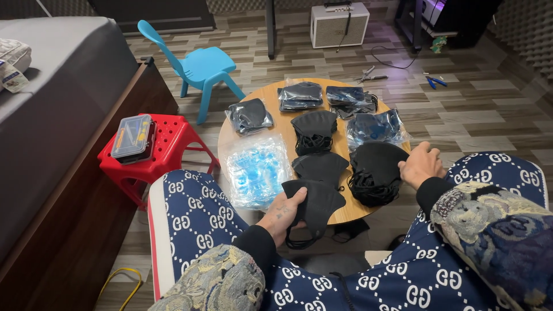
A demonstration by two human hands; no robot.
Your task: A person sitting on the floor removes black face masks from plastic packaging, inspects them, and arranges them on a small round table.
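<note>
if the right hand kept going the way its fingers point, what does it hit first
Probably the pile of black fabric face masks that the right hand already touches on the round wooden table; depth is unclear.

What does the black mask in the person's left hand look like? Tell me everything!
The black folded fabric face mask looks soft and matte, with a pointed, folded shape and thin black ear loops dangling below it. The left hand grips its left side with the fingers. It sits over the near edge of the round wooden table, just in front of another black mask.
</note>
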